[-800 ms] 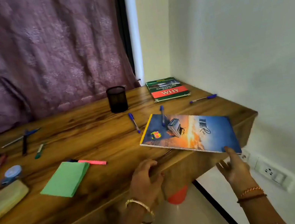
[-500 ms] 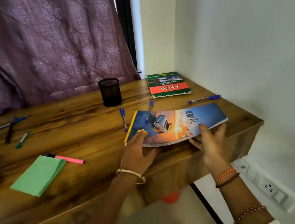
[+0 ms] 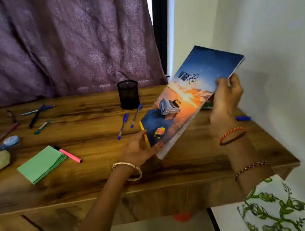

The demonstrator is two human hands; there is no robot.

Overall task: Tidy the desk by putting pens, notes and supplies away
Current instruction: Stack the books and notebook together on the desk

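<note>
Your left hand (image 3: 139, 147) is extended forward, thumb on top, pinching the near lower corner of the notebook (image 3: 191, 96). Your right hand (image 3: 225, 99) is raised higher, fingers curled round the far edge. Both forearms are bare, bangled.

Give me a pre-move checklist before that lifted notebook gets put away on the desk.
1. Blue-and-orange covered notebook off the wooden desk: ok, tilted.
2. Right hand grips its upper edge: ok.
3. Left hand holds its lower corner: ok.
4. Two blue ballpoint pens lie apart from it: ok.
5. Black mesh pen cup upright: ok.
6. Spot under the notebook free: cannot tell, only a green edge shows.
</note>
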